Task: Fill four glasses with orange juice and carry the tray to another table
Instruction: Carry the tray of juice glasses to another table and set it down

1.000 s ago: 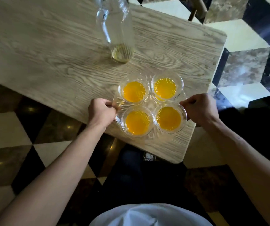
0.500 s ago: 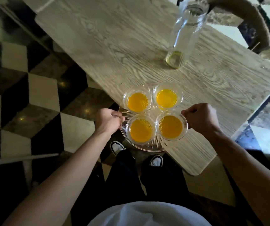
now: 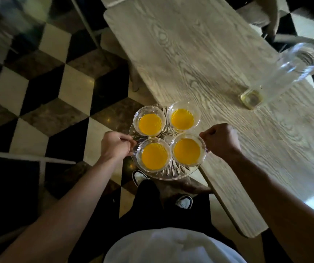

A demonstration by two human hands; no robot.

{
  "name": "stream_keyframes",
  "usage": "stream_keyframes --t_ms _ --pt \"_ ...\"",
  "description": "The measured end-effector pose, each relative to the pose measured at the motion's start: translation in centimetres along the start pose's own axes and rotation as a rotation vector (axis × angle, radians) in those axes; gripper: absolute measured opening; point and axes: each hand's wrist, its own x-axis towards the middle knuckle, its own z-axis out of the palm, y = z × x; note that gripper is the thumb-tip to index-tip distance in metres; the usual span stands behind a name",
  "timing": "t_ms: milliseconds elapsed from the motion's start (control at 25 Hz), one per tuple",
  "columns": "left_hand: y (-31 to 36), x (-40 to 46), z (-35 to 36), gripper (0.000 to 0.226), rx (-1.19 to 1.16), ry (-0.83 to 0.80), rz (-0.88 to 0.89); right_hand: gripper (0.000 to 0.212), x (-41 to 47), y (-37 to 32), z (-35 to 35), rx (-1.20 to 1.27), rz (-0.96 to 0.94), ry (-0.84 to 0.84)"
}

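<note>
- Left hand: fist closed on the left rim of the tray.
- Right hand: fist closed on the tray's right rim.
- Tray: clear cut glass, round, held level; its right part overlaps the near long edge of the table, the rest is over the floor.
- Glasses: four, in a square on the tray, each holding orange juice.
- Jug: clear, nearly empty, standing on the table towards its right edge, well apart from the tray.
- Floor: checked tiles; two shoes below the tray.
</note>
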Motion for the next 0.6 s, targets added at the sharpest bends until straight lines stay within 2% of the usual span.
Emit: stream_keyframes --t_ms 240,480,600 --pt "-1.6 4.1 -6.1 0.022 -0.084 0.081 -0.036 0.019 2.5 -7.4 4.9 -0.085 -0.072 -0.036" --pt "-3.4 7.9 -12.4 0.019 -0.213 0.122 -0.085 0.016 3.8 -15.1 9.8 -0.139 -0.157 -0.047" --pt "-4.0 9.5 -15.0 0.018 -0.205 0.167 -0.092 0.015 4.1 -18.4 11.8 -0.164 -0.183 -0.089"
